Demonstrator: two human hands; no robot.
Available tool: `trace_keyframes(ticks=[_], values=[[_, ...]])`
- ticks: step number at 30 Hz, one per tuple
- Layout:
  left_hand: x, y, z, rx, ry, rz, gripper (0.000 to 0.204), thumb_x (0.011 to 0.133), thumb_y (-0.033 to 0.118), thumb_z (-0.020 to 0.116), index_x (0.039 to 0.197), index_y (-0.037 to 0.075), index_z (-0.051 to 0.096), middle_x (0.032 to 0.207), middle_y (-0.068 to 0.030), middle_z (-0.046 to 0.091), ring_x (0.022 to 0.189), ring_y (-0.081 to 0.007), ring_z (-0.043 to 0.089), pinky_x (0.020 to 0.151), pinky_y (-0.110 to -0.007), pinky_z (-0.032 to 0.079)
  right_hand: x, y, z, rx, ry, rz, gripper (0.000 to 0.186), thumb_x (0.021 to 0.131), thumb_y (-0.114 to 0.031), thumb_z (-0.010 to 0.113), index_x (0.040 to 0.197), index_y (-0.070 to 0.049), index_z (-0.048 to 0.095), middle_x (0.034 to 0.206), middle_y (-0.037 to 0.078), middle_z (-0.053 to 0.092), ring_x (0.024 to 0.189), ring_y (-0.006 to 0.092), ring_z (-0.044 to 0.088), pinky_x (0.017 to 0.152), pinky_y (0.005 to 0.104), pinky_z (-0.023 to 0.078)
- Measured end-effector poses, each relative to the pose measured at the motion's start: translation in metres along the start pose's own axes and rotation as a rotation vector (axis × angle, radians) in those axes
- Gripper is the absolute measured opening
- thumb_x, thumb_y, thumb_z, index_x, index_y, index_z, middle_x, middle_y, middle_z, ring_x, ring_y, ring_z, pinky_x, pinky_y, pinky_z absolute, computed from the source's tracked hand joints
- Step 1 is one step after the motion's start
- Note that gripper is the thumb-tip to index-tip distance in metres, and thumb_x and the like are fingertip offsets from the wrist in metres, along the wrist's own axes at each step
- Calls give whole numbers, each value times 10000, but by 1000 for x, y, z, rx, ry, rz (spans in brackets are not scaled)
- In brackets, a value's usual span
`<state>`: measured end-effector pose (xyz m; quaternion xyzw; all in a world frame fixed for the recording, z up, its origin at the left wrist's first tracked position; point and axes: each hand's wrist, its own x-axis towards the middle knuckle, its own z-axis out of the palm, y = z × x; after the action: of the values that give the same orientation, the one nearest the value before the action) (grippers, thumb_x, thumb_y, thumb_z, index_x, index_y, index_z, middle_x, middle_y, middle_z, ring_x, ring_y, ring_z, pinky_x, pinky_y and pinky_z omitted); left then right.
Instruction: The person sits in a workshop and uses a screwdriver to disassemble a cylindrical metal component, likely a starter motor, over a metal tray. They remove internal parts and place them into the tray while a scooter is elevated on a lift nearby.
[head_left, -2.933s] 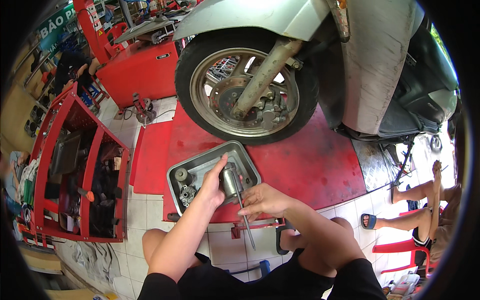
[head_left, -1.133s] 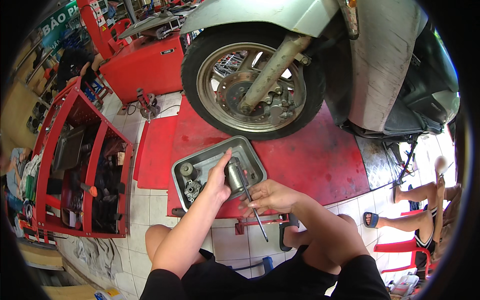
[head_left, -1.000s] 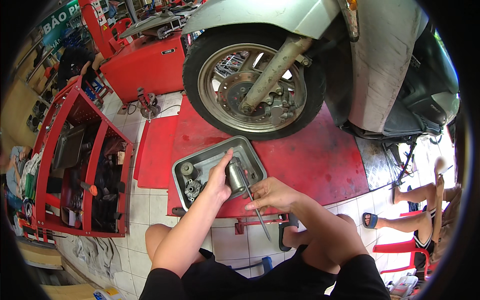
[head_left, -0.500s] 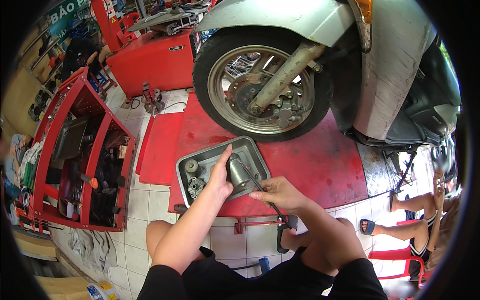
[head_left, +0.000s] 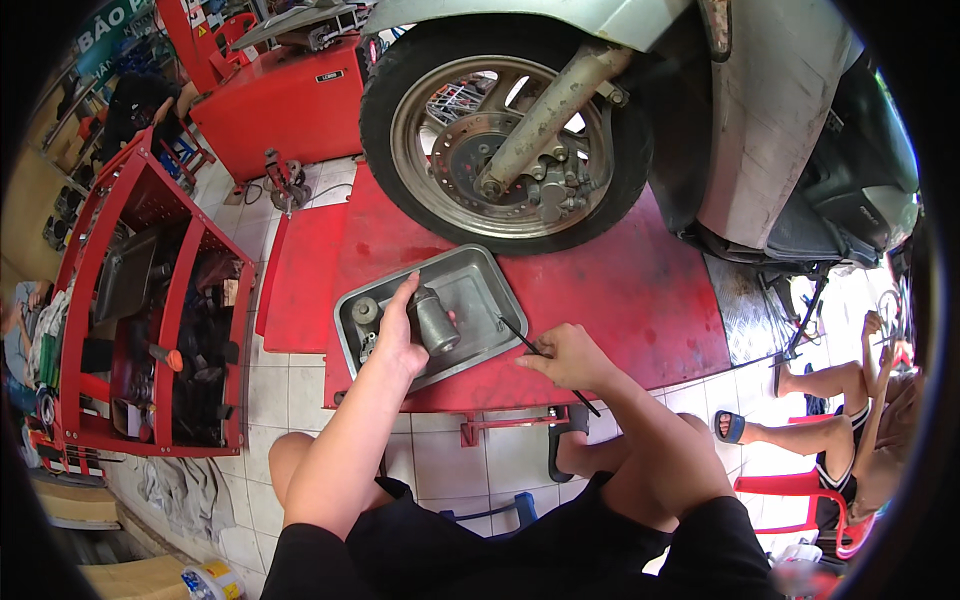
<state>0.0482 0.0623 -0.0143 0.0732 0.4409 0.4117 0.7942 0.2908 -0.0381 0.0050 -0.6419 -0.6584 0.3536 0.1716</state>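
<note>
Since half a second ago the thin tool has drawn back from the metal part; its tip now sits off to the right of it, and the view has tipped slightly.

Near: person squats at the edge of the red lift platform (head_left: 640, 300), knees against its near lip. Right hand (head_left: 572, 356) pinches a thin dark pick (head_left: 546, 366) like a pen, tip pointing far-left toward the tray. Left hand (head_left: 397, 330) is wrapped around a grey cylindrical metal part (head_left: 434, 320), holding it tilted over the grey metal tray (head_left: 480, 285). More small parts lie at the tray's left end, just beside the thumb.

Far: scooter front wheel (head_left: 505, 135) stands on the platform, brake disc exposed. Red tool cart (head_left: 150, 320) at left.

Risks, as I judge them: the pick could slip off the smooth metal and jab the left fingers. Part looks greasy; a loosened grip could drop it onto the loose pieces or off the platform edge.
</note>
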Motion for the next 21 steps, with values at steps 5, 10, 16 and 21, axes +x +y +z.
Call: trace_keyframes(ticks=[5,10,16,21], values=[[10,-6,-8,60,-86,-195,518,825,431,719,1092,36,515,881,-157,597,731,-310,634,666,-460,553,-3,12,6,63,-49,119,391,785,-267,777,708,85,625,547,197,554,497,302,561,557,400,469],[24,-21,-7,156,-141,-309,543,816,423,723,1090,-5,532,915,-196,622,763,-338,647,710,-465,570,-2,12,-1,55,-118,151,384,828,-297,728,756,77,680,528,178,583,516,268,632,569,379,506],[32,-30,-2,197,-199,-349,530,815,406,720,1088,-12,541,956,-213,633,776,-342,653,722,-459,575,7,11,-5,145,-197,289,378,882,-288,678,857,88,705,594,172,632,531,216,659,574,366,528],[34,-31,0,252,-284,-343,540,825,406,704,1108,-28,552,1009,-217,651,820,-342,669,732,-442,576,7,5,-12,138,-245,311,392,898,-281,660,917,109,690,638,188,645,534,225,659,585,369,535]])
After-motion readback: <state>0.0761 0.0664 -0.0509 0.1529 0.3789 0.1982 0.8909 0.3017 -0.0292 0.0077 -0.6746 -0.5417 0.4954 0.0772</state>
